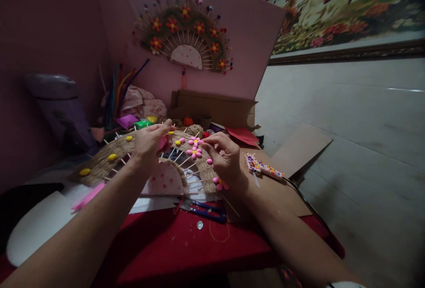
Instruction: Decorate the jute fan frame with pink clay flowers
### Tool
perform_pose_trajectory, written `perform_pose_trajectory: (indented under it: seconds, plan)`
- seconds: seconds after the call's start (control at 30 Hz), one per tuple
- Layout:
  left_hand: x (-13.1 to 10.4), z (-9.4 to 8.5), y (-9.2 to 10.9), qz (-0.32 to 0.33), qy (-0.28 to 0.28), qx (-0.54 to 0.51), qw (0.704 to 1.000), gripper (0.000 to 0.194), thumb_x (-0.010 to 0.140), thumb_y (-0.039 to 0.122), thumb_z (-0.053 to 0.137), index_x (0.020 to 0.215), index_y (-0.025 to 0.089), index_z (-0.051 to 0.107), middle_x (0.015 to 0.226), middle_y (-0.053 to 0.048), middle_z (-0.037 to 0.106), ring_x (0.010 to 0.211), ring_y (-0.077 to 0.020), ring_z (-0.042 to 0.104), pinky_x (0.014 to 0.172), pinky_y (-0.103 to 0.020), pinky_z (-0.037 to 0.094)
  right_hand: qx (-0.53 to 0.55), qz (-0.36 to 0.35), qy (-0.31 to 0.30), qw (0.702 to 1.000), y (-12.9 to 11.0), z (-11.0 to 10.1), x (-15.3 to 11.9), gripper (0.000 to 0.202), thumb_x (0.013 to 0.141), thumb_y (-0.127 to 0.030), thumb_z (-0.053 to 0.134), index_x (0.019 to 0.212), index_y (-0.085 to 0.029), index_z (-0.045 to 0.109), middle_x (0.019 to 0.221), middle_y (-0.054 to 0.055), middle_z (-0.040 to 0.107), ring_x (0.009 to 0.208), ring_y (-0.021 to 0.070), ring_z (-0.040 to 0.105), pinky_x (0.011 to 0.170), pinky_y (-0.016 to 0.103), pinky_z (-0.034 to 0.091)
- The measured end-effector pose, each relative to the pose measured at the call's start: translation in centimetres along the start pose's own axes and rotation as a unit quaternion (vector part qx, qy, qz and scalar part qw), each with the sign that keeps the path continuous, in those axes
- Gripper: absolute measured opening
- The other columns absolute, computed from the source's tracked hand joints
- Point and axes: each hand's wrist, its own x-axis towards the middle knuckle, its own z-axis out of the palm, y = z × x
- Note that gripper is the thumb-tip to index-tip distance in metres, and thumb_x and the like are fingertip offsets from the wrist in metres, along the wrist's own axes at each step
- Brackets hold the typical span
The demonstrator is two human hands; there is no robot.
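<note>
A fan-shaped piece of woven twine (207,177) on thin sticks lies before me, with a pink-dotted half-round (166,179) at its centre. Yellow clay dots (112,157) and pink clay flowers (194,152) sit along its band. My left hand (149,144) is closed over the band's upper edge, with a pink clay lump (162,142) showing at its fingers. My right hand (226,155) pinches a pink petal at the edge of the upper flower (195,141). Its fingertips hide part of that petal.
Blue-handled scissors (207,210) lie on the red cloth (159,239). A flower-patterned glue gun (264,167) rests on cardboard (282,197) at right. Behind are a twine ball (195,131), clay packets (142,124) and red sheets (242,136). A finished fan (186,26) hangs on the pink wall.
</note>
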Motion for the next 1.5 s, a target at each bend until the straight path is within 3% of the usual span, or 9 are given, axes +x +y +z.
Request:
perform_pose_trajectory:
  seconds: [0.2,0.43,0.57,0.73,0.87,1.03,1.13,1.27,1.5]
  plan:
    - [0.0,0.0,-0.5,0.003,0.002,0.037,0.999,0.022,0.061,0.028,0.076,0.059,0.012,0.061,0.041,0.002,0.050,0.031,-0.0056,0.038,0.032,-0.017,0.022,-0.022,-0.001,-0.001,1.000,0.3,0.2,-0.2,0.001,0.081,-0.019,0.065,0.081,-0.020,0.066,0.078,0.001,0.064,0.070,0.0117,0.056,0.059,0.026,0.043]
    - [-1.0,0.6,-1.3,-0.128,-0.151,-0.016,0.980,0.032,0.069,0.040,0.072,0.070,0.009,0.066,0.045,0.000,0.051,0.033,-0.0051,0.037,0.032,-0.016,0.020,-0.041,-0.007,-0.014,0.999,0.4,0.2,-0.3,0.003,0.082,-0.019,0.064,0.083,-0.020,0.067,0.079,0.002,0.063,0.071,0.0124,0.057,0.060,0.026,0.044]
    - [-1.5,1.1,-1.4,-0.163,-0.190,-0.063,0.966,0.028,0.080,0.034,0.062,0.078,0.007,0.068,0.052,-0.003,0.054,0.040,-0.0059,0.043,0.035,-0.015,0.027,-0.045,-0.021,-0.025,0.998,0.3,0.4,-0.4,0.004,0.084,-0.020,0.063,0.084,-0.020,0.067,0.080,0.002,0.064,0.072,0.0128,0.057,0.062,0.027,0.046]
    - [-1.6,1.4,-1.2,-0.181,-0.162,-0.080,0.967,0.020,0.084,0.017,0.051,0.081,0.007,0.068,0.062,-0.005,0.058,0.051,-0.0087,0.053,0.045,-0.017,0.041,-0.032,-0.018,-0.033,0.999,0.1,0.4,-0.4,0.005,0.084,-0.021,0.062,0.083,-0.020,0.066,0.078,0.002,0.064,0.069,0.0121,0.057,0.061,0.026,0.046]
    - [-0.8,0.8,-0.9,-0.110,-0.053,-0.103,0.987,0.017,0.083,0.017,0.052,0.077,0.008,0.065,0.060,-0.003,0.057,0.049,-0.0070,0.051,0.045,-0.016,0.041,-0.006,0.054,0.022,0.998,0.3,0.2,-0.1,0.007,0.084,-0.026,0.062,0.082,-0.020,0.064,0.078,0.001,0.064,0.069,0.0123,0.057,0.058,0.026,0.046]
    - [-0.2,0.6,-0.5,-0.043,0.025,-0.127,0.991,0.011,0.062,0.009,0.065,0.073,0.011,0.062,0.060,0.001,0.056,0.051,-0.0064,0.050,0.048,-0.016,0.040,0.083,0.145,0.086,0.982,0.7,0.3,0.2,0.014,0.083,-0.032,0.063,0.085,-0.018,0.060,0.072,0.000,0.062,0.054,0.0081,0.053,0.046,0.022,0.043]
    - [-0.2,0.8,-0.4,-0.033,0.041,-0.126,0.991,0.018,0.052,0.000,0.062,0.064,0.013,0.058,0.059,0.002,0.055,0.052,-0.0065,0.049,0.050,-0.017,0.040,0.113,0.156,0.105,0.976,0.8,0.3,0.4,0.014,0.081,-0.029,0.064,0.086,-0.018,0.058,0.071,-0.001,0.060,0.053,0.0075,0.052,0.045,0.021,0.043]
    - [-0.3,1.1,-0.5,-0.025,0.048,-0.130,0.990,0.015,0.059,0.001,0.062,0.054,0.014,0.055,0.058,0.001,0.054,0.053,-0.0067,0.048,0.051,-0.018,0.042,0.119,0.129,0.123,0.977,1.2,0.0,0.5,0.012,0.082,-0.027,0.063,0.091,-0.019,0.060,0.074,-0.001,0.060,0.054,0.0071,0.051,0.048,0.022,0.044]
    - [-0.7,1.2,-0.3,-0.078,0.012,-0.133,0.988,0.006,0.073,0.009,0.062,0.070,0.012,0.059,0.064,-0.001,0.057,0.051,-0.0071,0.050,0.050,-0.019,0.044,0.070,0.103,0.166,0.978,2.0,-0.9,1.1,0.012,0.086,-0.031,0.059,0.091,-0.020,0.060,0.075,0.000,0.061,0.059,0.0090,0.054,0.050,0.023,0.045]
